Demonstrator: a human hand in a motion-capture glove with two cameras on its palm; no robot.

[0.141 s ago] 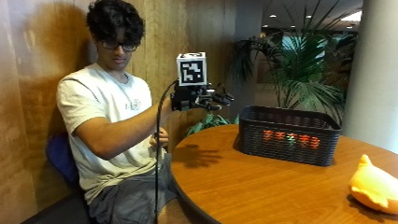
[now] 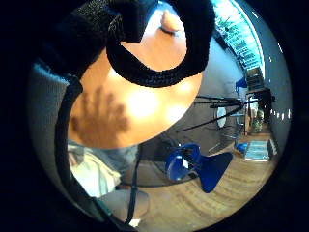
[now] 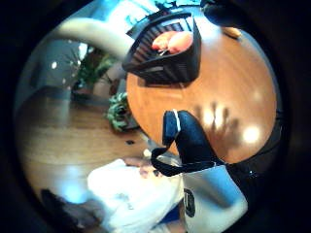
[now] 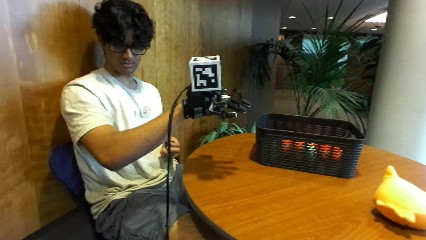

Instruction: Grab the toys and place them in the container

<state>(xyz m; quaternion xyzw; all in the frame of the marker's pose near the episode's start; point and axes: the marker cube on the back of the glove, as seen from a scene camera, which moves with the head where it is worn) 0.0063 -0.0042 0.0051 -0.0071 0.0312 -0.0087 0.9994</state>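
Black basket (image 4: 307,143), orange toys (image 3: 172,41) inside

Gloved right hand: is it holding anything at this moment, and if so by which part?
Nothing. The gloved right hand hangs raised above the table with fingers spread, no toy in it.

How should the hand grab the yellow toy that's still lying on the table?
Probably from above, fingers closing across the rounded body of the yellow toy, not its narrow pointed top. It lies low on the round table, well past the black basket, so its sides look open to grip. The gloved right hand hovers far from it.
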